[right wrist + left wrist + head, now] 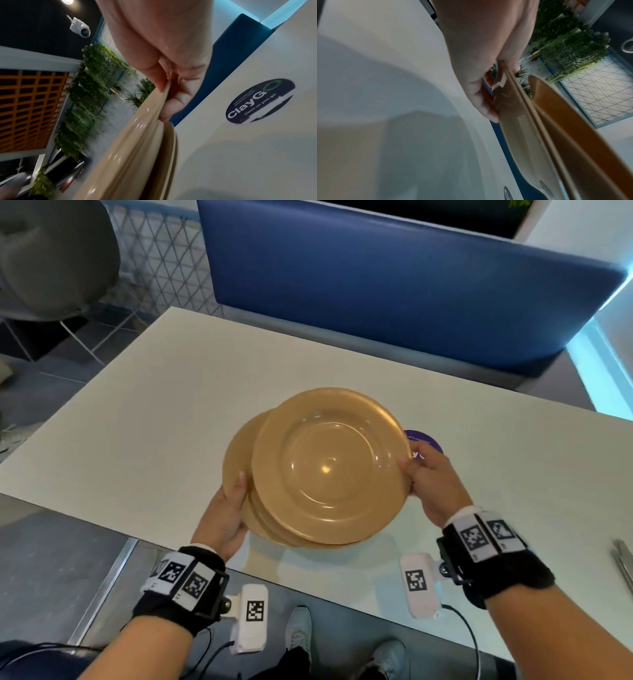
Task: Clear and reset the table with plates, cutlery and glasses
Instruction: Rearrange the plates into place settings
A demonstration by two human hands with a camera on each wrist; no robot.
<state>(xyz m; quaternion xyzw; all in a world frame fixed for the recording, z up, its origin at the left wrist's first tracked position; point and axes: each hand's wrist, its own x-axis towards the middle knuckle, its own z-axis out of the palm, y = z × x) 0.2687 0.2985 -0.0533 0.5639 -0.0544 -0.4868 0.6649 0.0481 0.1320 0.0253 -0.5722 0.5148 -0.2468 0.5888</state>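
A stack of tan plates (325, 470) hangs above the white table (137, 433), near its front edge. The top plate (330, 465) is slid to the right off the lower plates (236, 453). My left hand (229, 508) grips the lower plates at their left rim, thumb on top, fingers underneath; the left wrist view shows that hand (488, 75) pinching the rims of the lower plates (518, 121). My right hand (428, 474) pinches the right rim of the top plate, which the right wrist view shows as the hand (171, 83) clamped on the top plate (137, 148).
A round purple sticker (424, 441) lies on the table behind my right hand, also the sticker (260, 101). Metal cutlery (625, 559) shows at the right edge. A blue bench (394, 275) backs the far side; a grey chair (51, 258) stands at far left.
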